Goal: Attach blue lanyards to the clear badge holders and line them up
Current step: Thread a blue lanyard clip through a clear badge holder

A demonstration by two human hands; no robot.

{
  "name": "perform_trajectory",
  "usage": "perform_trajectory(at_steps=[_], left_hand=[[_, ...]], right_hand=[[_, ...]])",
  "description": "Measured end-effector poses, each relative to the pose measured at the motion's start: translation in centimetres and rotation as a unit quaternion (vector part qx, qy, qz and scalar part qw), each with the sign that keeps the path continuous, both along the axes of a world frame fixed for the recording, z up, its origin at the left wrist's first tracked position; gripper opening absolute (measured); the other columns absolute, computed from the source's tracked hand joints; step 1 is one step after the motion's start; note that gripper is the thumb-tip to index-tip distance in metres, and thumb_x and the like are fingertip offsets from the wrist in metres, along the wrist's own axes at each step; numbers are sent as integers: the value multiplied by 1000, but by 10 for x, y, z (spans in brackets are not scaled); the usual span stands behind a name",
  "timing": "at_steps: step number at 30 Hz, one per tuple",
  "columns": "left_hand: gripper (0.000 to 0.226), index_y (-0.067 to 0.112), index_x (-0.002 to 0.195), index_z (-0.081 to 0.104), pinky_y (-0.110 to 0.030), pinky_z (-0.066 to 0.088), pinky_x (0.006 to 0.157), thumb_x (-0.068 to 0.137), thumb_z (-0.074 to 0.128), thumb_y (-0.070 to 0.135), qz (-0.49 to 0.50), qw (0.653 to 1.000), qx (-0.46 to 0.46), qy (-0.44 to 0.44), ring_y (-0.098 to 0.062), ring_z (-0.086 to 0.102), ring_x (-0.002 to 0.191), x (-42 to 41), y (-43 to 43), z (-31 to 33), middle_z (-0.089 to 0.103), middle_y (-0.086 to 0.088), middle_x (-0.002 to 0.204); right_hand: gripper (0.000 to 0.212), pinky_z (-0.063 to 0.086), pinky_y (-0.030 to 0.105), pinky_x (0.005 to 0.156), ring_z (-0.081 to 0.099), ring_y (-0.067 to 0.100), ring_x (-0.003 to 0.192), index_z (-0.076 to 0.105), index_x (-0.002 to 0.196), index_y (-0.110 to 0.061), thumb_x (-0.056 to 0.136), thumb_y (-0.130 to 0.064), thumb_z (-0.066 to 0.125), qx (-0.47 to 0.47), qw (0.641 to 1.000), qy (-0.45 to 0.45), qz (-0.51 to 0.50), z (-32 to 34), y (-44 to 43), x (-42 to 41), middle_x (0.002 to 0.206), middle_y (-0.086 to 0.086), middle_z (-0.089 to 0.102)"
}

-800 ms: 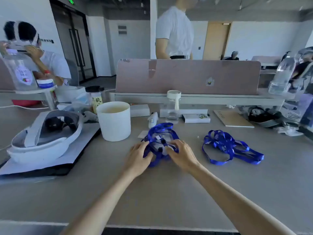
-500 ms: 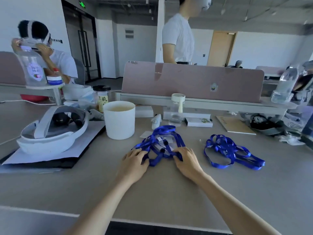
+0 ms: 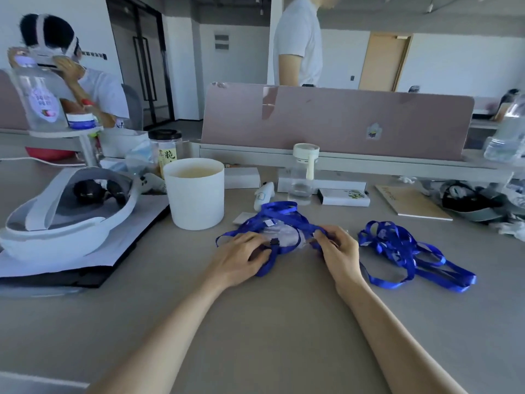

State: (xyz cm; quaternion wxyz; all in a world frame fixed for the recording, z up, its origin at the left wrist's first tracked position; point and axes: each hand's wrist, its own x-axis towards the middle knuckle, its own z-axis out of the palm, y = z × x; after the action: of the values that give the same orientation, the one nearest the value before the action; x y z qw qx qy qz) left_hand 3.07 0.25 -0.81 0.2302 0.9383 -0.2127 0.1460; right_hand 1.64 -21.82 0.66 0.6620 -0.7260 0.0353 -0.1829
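The grey worktop [image 3: 284,322] carries a white tub [image 3: 196,194] at eleven o'clock. Loose blue lanyards [image 3: 403,251] lie at three o'clock. In the centre a lanyard bundle [image 3: 284,211] overlies clear badge holders [image 3: 282,236]. The left hand [image 3: 238,258] grips its strap and the right hand [image 3: 339,250] pinches it.

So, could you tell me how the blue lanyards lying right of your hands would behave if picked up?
Probably floppy: the loose lanyards lie in limp, flat loops on the desk. Likely to come up as one tangle, since the ribbons cross each other. Thin ribbon, so probably light.
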Motion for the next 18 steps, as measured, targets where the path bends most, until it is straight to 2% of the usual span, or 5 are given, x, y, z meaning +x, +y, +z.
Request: perform_trajectory(at_steps=[6, 9, 13, 15, 18], left_hand=[[47, 28, 113, 62, -35, 39, 95, 94, 28, 54, 165, 985, 33, -24, -21, 56, 111, -11, 1, -2, 61, 6, 112], [54, 29, 122, 56, -34, 37, 104, 89, 29, 63, 73, 992, 8, -102, -13, 51, 117, -14, 0, -1, 57, 12, 121], [57, 34, 138, 44, -29, 30, 108, 88, 47, 60, -34, 996, 42, -65, -5, 38, 132, -10, -4, 2, 44, 16, 142], [42, 31, 130, 54, -26, 36, 102, 92, 51, 48, -31, 995, 50, -75, -7, 48, 124, -6, -7, 4, 54, 13, 134], [17, 24, 103, 64, -19, 43, 72, 97, 50, 32, -21, 992, 7, -127, -8, 62, 91, -5, -14, 9, 68, 10, 100]], right_hand=[[8, 55, 30, 73, 71, 25, 82, 67, 84, -8, 89, -5, 61, 199, 979, 34, -19, 17, 3, -16, 76, 6, 73], [9, 58, 34, 79, 73, 24, 80, 64, 87, -6, 92, -3, 57, 323, 945, 49, -8, 23, 0, -17, 85, 13, 71], [7, 60, 31, 66, 73, 25, 73, 58, 95, 1, 94, -1, 52, 438, 898, 27, 32, 26, -2, -14, 87, 19, 68], [12, 59, 30, 64, 73, 26, 73, 59, 102, 2, 93, -1, 52, 440, 897, 20, 33, 26, -1, -12, 87, 18, 68], [9, 60, 32, 65, 72, 22, 67, 59, 97, 1, 95, -3, 52, 389, 921, 18, 11, 25, -3, -12, 77, 14, 71]])
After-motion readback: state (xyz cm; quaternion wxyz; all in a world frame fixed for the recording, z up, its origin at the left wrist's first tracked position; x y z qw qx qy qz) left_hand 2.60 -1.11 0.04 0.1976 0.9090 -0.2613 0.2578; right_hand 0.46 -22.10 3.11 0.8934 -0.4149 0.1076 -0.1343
